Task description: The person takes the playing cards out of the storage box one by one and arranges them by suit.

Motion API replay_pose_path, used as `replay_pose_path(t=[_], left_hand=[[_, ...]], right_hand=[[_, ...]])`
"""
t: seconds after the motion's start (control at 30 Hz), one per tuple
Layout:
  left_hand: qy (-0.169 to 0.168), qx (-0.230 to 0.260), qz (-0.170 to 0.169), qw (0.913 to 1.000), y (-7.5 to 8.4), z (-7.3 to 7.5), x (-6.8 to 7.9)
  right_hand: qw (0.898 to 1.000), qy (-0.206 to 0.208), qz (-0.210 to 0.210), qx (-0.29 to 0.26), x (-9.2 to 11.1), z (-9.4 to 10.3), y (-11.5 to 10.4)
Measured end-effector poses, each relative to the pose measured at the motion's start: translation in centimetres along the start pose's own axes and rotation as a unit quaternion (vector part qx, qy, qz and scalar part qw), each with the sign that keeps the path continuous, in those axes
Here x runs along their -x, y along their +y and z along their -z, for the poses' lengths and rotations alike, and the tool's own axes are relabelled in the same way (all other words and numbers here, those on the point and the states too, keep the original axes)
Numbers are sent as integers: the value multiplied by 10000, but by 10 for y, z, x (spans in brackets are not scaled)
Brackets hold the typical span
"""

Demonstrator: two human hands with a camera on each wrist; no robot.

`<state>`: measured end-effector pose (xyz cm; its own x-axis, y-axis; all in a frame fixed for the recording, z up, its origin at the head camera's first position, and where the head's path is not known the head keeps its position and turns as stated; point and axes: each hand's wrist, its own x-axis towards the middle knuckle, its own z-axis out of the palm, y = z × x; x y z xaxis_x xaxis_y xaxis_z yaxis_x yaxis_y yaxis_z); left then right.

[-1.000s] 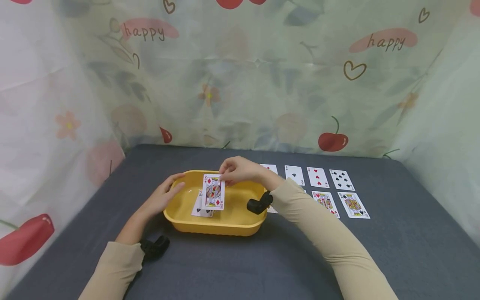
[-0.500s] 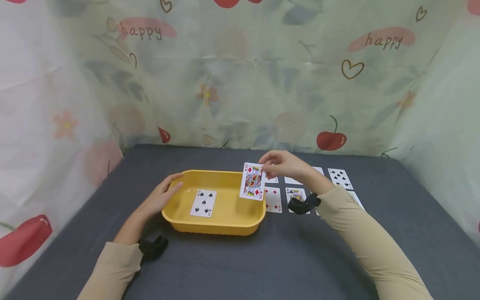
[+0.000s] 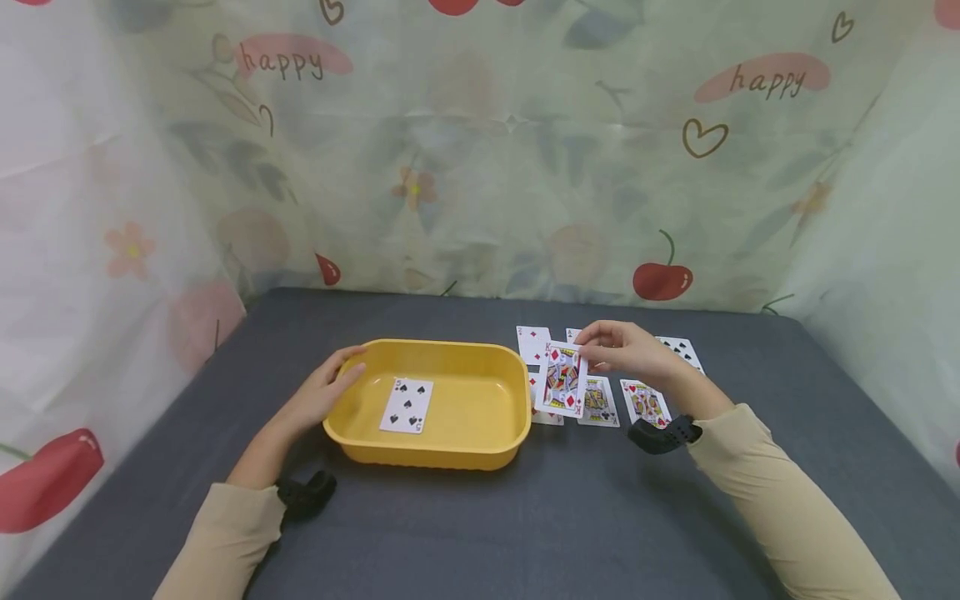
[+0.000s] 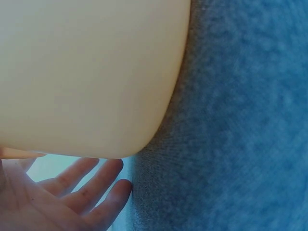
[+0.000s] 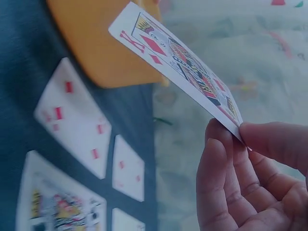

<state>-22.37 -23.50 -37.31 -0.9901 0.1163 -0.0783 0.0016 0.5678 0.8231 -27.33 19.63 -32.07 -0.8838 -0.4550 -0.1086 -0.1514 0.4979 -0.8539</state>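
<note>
My right hand pinches a king of diamonds playing card by its edge, between thumb and fingertips, as the right wrist view shows. The card is above the table, overlapping the face-up cards right of the yellow tray. Inside the tray lies a five of spades. My left hand rests at the tray's left end; in the left wrist view its fingers extend loosely beside the outer wall, with the thumb near the rim.
Cards lie in two rows right of the tray: a king of clubs and a king of hearts in the nearer row, a diamond card and a spade card in the farther one. A printed curtain hangs behind the dark table.
My right hand has carried the king of diamonds out of the tray to the right, uncovering the five of spades. My left hand has stayed at the tray's end.
</note>
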Motion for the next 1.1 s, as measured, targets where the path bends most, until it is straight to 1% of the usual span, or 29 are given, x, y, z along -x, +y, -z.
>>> replay_pose_path(t=[0.07,0.13,0.27,0.37,0.57,0.6,0.73,0.83,0.97,1.0,1.1], left_hand=[[5,-12,2,10000,0,0,0],[14,-27,0,10000,0,0,0],[26,-35,-30,10000,-1,0,0],[34,-39,-47,10000,-1,0,0],[13,-38,-31,10000,-1,0,0],[13,-41,-32,10000,-1,0,0],[17,-42,-41,10000,-1,0,-1],[20,-32,-55,10000,-2,0,-1],[8,-19,-38,10000,-1,0,0],[7,-17,-37,10000,-1,0,0],[6,-9,-24,10000,-1,0,0]], right_hand=[[9999,-97,-27,-95,3,-2,7],[9994,-284,-27,-184,6,-6,13],[9973,-671,-94,-285,8,-18,22],[9956,-871,-160,-309,8,-29,26],[9902,-1280,-102,-540,7,-46,36],[9900,-1315,-77,-513,7,-48,38],[9919,-1253,25,-220,8,-53,38],[9935,-1059,243,335,11,-54,33],[9891,-788,552,1112,11,-52,26],[9878,-721,587,1246,11,-51,24],[9863,-577,607,1420,9,-48,17]])
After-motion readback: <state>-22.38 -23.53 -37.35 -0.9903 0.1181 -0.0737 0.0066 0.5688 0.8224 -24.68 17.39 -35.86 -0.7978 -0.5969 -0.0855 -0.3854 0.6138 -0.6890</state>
